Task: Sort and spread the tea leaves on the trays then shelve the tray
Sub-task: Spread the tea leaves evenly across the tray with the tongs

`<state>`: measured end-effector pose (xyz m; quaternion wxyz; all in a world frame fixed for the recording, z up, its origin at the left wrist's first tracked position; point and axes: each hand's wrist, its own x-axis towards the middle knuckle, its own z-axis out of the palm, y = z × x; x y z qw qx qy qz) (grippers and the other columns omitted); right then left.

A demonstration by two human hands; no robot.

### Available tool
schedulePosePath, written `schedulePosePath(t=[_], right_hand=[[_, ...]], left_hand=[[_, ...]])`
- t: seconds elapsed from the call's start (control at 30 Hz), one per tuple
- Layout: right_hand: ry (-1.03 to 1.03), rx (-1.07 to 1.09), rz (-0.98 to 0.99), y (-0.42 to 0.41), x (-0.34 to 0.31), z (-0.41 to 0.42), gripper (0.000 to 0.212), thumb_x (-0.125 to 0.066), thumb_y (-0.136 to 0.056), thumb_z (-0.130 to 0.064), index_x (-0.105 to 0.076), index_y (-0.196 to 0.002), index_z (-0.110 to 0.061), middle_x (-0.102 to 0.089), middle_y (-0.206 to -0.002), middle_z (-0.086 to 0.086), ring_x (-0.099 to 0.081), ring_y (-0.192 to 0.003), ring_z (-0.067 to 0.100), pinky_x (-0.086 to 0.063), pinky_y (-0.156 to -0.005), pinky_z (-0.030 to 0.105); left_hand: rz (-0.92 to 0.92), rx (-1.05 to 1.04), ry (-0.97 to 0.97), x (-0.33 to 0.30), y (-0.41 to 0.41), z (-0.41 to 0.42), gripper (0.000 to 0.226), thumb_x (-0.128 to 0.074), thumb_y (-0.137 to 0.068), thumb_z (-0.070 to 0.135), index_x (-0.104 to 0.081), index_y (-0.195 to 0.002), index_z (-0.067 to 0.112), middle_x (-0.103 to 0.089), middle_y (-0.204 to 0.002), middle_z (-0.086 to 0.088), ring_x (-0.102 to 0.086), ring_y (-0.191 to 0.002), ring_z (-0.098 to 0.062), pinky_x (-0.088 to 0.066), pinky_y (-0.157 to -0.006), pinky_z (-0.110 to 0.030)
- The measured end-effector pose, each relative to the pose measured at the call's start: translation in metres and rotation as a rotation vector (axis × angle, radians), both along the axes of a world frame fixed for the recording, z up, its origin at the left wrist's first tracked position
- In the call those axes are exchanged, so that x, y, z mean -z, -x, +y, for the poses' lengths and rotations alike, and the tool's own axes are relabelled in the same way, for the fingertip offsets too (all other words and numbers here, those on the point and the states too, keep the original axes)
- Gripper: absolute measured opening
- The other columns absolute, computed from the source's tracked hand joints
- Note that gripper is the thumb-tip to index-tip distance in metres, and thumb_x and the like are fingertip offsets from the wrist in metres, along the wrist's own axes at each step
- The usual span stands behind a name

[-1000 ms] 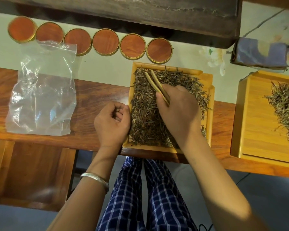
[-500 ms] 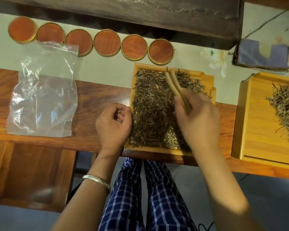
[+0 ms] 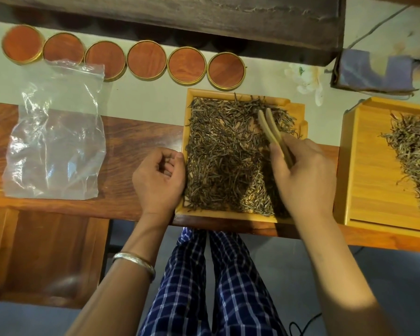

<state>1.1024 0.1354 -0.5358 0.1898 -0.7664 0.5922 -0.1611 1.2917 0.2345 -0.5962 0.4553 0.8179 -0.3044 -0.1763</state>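
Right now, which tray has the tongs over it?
The middle tray, packed with tea leaves; the right hand holds the tongs there. The right-edge tray is half bare.

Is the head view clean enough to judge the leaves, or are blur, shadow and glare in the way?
Head view: the right hand gripping the wooden tweezers is slightly motion-blurred and shadows the dark tea leaves beneath it; the clear plastic bag shows glare streaks; wide-angle distortion bends the brown wooden table edge.
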Motion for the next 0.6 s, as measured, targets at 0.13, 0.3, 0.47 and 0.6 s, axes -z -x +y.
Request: schedulePosePath(t=[0.13, 0.3, 0.47, 0.6], right_hand=[[-0.049, -0.056, 0.049, -0.008, 0.005, -0.001, 0.032, -0.051, -0.097, -0.031, -0.063, -0.120, -0.013, -0.064, -0.093, 0.010, -0.061, -0.078, 0.029, -0.046, -0.059, 0.033], [-0.011, 0.015, -0.020, 0.003, 0.003, -0.004, 0.032, -0.054, -0.095, -0.031, -0.065, -0.119, -0.013, -0.064, -0.086, 0.011, -0.059, -0.075, 0.028, -0.036, -0.056, 0.028], [-0.006, 0.032, 0.007, -0.003, 0.004, -0.016, 0.033, -0.052, -0.096, -0.032, -0.063, -0.121, -0.013, -0.063, -0.088, 0.013, -0.059, -0.079, 0.031, -0.032, -0.059, 0.028], [-0.015, 0.007, 0.040, -0.004, 0.006, -0.012, 0.034, -0.051, -0.096, -0.032, -0.061, -0.124, -0.015, -0.064, -0.097, 0.012, -0.061, -0.084, 0.031, -0.035, -0.060, 0.028]], left_hand=[[0.010, -0.002, 0.008, 0.000, 0.000, 0.000, 0.008, -0.062, -0.083, 0.021, -0.065, -0.076, 0.018, -0.057, -0.064, 0.014, -0.053, -0.055, 0.003, -0.038, -0.054, -0.004], [0.007, -0.001, 0.015, 0.003, -0.001, 0.001, 0.010, -0.060, -0.081, 0.027, -0.065, -0.076, 0.021, -0.057, -0.063, 0.015, -0.051, -0.054, 0.000, -0.039, -0.054, -0.008], [-0.010, -0.005, 0.026, 0.004, -0.001, 0.001, 0.009, -0.060, -0.082, 0.027, -0.064, -0.075, 0.023, -0.056, -0.062, 0.016, -0.050, -0.052, 0.002, -0.038, -0.053, -0.007], [-0.022, 0.002, 0.030, 0.004, -0.002, 0.001, 0.008, -0.061, -0.083, 0.025, -0.064, -0.076, 0.022, -0.056, -0.063, 0.016, -0.050, -0.053, 0.001, -0.038, -0.054, -0.008]])
